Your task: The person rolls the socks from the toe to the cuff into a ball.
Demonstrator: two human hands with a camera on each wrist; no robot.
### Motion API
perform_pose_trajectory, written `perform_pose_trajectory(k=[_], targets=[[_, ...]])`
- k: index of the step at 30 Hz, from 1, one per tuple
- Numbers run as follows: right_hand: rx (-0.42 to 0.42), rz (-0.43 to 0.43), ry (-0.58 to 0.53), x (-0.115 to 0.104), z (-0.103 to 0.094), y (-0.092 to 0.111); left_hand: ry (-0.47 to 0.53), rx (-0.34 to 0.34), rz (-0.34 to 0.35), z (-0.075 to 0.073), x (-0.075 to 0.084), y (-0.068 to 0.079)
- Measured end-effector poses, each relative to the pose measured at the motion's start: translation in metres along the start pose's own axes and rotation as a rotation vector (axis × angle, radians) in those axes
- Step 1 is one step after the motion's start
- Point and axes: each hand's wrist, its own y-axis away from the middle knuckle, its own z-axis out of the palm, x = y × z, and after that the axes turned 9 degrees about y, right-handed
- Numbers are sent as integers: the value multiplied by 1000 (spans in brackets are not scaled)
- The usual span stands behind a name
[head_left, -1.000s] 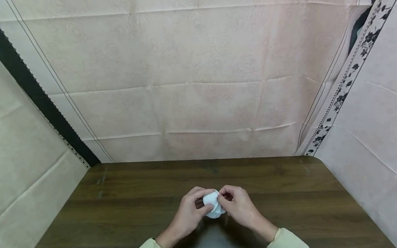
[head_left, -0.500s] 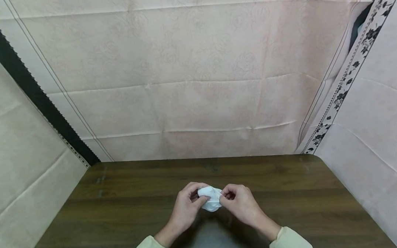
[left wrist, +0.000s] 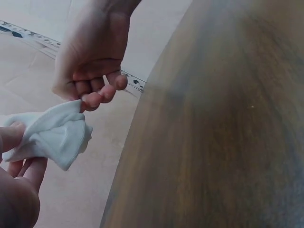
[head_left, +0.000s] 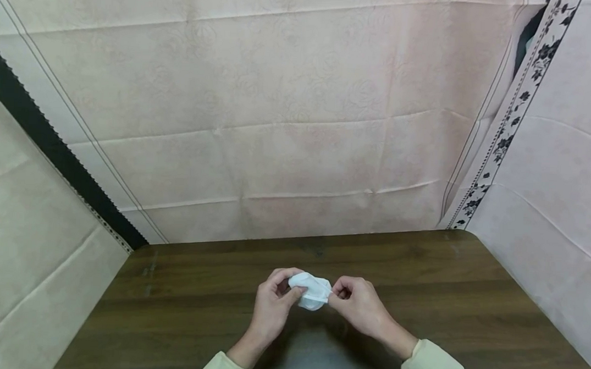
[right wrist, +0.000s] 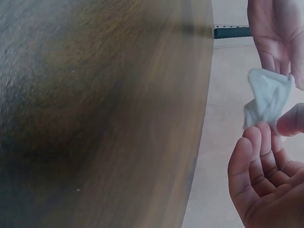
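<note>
A small white cloth bundle (head_left: 313, 291), soft and sock-like with a hemmed edge, is held above the table between both hands. My left hand (head_left: 271, 303) grips its left end, thumb on the near side and fingers behind. At its right end, the fingertips of my right hand (head_left: 360, 307) pinch the edge. The left wrist view shows folds and a flared, open-looking end on the cloth (left wrist: 56, 133), towards the right hand (left wrist: 97, 61). In the right wrist view the cloth (right wrist: 270, 95) spans the gap between the hands; the right thumb presses against its lower corner.
Below the hands lies a dark brown wood-grain table (head_left: 196, 312) with a rounded far right corner. Pale fabric sheets (head_left: 288, 123) hang behind it and on both sides, one with a dark green border (head_left: 64, 152). A greyish patch (head_left: 317, 356) shows at the near edge.
The cloth has gone from a compact round wad to a longer, wider shape. My left hand has moved left and slightly up, away from the right hand, which has barely moved.
</note>
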Motion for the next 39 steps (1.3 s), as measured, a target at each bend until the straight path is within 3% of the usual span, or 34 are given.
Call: perform_pose_trajectory(k=[11, 20, 25, 29, 34, 39], targets=[[-25, 54, -51, 7, 4, -3, 93, 32, -42, 1, 4, -2], [-150, 51, -198, 6, 9, 0, 290, 94, -219, 3, 11, -2], [-297, 34, -374, 7, 6, -1, 405, 110, -270, 3, 12, -3], [-360, 79, -567, 9, 4, -1, 431, 62, -278, 1, 11, -3], [-249, 110, -648, 8, 3, -2, 362, 12, -275, -4, 7, -4], [-58, 86, -507, 7, 3, -4, 133, -33, -240, -9, 8, -5]])
